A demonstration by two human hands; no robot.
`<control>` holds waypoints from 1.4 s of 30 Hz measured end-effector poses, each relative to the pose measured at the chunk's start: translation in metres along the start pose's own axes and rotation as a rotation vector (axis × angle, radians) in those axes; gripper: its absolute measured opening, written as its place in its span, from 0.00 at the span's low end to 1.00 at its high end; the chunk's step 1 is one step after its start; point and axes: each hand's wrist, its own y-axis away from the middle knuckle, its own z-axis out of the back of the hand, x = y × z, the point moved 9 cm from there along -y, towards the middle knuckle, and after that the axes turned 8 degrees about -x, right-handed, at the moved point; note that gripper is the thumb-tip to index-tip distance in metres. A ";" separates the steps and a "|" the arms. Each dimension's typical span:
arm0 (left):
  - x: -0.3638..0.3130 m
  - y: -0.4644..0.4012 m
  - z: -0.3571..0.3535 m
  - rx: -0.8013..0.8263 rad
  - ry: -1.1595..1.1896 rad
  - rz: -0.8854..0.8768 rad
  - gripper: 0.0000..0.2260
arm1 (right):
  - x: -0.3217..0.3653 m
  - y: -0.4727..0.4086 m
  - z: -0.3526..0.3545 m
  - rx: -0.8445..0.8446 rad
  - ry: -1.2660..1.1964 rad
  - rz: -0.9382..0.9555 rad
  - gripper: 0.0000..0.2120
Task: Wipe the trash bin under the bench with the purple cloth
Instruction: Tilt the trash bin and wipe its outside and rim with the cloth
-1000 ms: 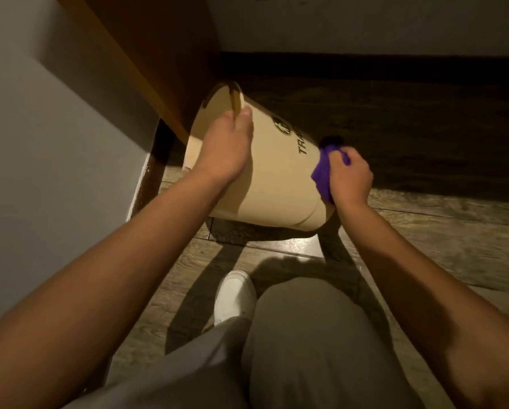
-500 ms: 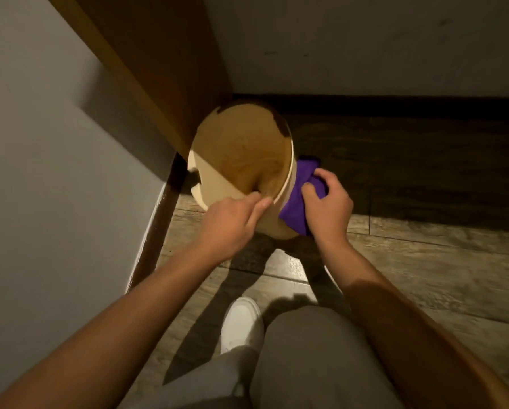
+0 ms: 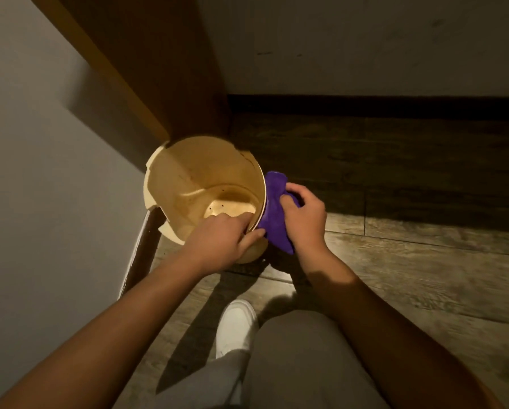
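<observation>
A cream plastic trash bin (image 3: 188, 184) stands nearly upright on the floor, its open mouth facing me and its rim chipped on the left. My left hand (image 3: 220, 243) grips the near rim, fingers hooked inside and thumb outside. My right hand (image 3: 304, 219) presses a bunched purple cloth (image 3: 273, 208) against the bin's right outer wall. A few dark specks lie on the bin's bottom.
The wooden bench (image 3: 147, 69) runs diagonally overhead at the upper left, above the bin. A grey wall (image 3: 40, 187) with a dark skirting closes the left side. Wood-plank floor (image 3: 409, 276) spreads to the right. My white shoe (image 3: 235, 329) and grey trouser leg are below.
The bin has been tipped from lying on its side to nearly upright with its mouth toward me. My right hand with the cloth has slid along the outer wall to the right side.
</observation>
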 end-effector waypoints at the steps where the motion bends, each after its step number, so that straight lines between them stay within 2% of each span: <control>1: -0.005 -0.003 0.013 -0.041 0.037 -0.007 0.17 | 0.006 -0.002 0.004 -0.019 -0.038 0.001 0.12; 5: 0.011 -0.021 0.086 -0.267 0.374 0.086 0.09 | 0.057 -0.006 0.019 -0.083 -0.137 0.177 0.13; 9: 0.012 -0.006 0.083 -0.139 0.710 0.141 0.24 | 0.077 -0.004 0.028 -0.111 -0.122 0.226 0.11; 13: 0.003 -0.004 0.071 -0.205 0.866 0.206 0.25 | 0.075 -0.005 0.026 -0.110 -0.151 0.230 0.11; 16: 0.015 -0.012 0.068 -0.172 0.941 0.247 0.26 | 0.084 -0.010 0.021 -0.106 -0.143 0.248 0.11; 19: 0.013 -0.002 0.055 -0.019 0.897 0.159 0.28 | 0.079 -0.019 0.034 -0.153 -0.120 0.236 0.11; 21: 0.014 0.010 0.045 0.002 0.816 0.138 0.18 | 0.068 -0.025 0.045 -0.176 -0.093 0.212 0.11; 23: 0.020 0.014 0.043 -0.115 0.750 0.179 0.12 | 0.054 -0.028 0.052 -0.171 -0.061 0.169 0.10; 26: 0.020 0.006 0.052 -0.248 0.647 0.205 0.11 | 0.052 -0.024 0.053 -0.155 -0.076 0.127 0.11; 30: 0.016 -0.015 0.072 -0.332 0.601 0.180 0.09 | 0.108 0.002 0.030 -0.095 -0.116 0.364 0.11; 33: 0.016 -0.021 0.081 -0.381 0.691 0.190 0.11 | 0.134 0.022 0.003 -0.020 0.062 0.540 0.16; 36: 0.014 -0.020 0.079 -0.374 0.670 0.161 0.11 | 0.123 0.029 -0.012 0.052 0.241 0.587 0.20; 40: 0.009 -0.018 0.075 -0.381 0.696 0.164 0.12 | 0.105 0.021 -0.007 -0.054 0.280 0.665 0.20; 42: 0.015 -0.016 0.072 -0.389 0.716 0.227 0.11 | 0.084 0.012 -0.001 -0.098 0.313 0.645 0.20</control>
